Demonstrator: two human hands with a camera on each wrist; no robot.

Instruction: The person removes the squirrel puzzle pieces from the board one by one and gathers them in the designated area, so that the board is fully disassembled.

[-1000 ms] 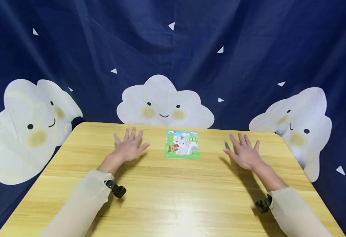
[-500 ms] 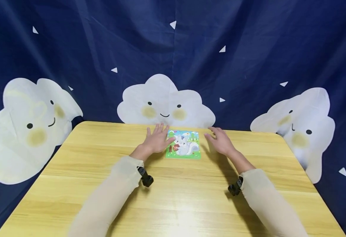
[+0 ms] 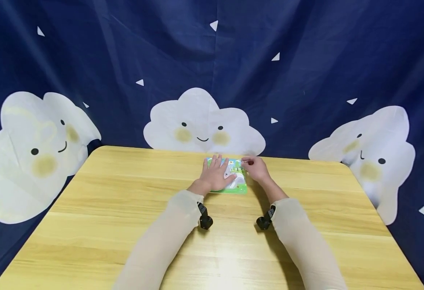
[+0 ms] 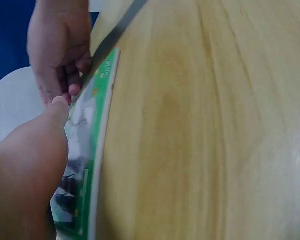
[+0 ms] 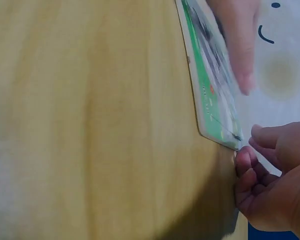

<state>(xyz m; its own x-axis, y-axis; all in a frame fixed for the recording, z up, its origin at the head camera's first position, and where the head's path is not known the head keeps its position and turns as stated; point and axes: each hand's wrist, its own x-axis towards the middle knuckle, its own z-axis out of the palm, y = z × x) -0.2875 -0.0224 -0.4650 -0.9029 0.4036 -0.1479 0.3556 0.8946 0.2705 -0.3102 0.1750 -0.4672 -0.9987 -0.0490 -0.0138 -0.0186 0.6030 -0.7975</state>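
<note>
Centrally, near the far edge of the wooden table [image 3: 125,225], the picture puzzle board [image 3: 239,187] is pressed flat by the left hand [image 3: 217,177], fingers spread, its far right corner is pinched by the right hand [image 3: 257,169], no legible writing is shown.

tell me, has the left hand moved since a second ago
Yes. The left hand has slid right across the table, from open wood left of the puzzle board to lying flat on it.
</note>
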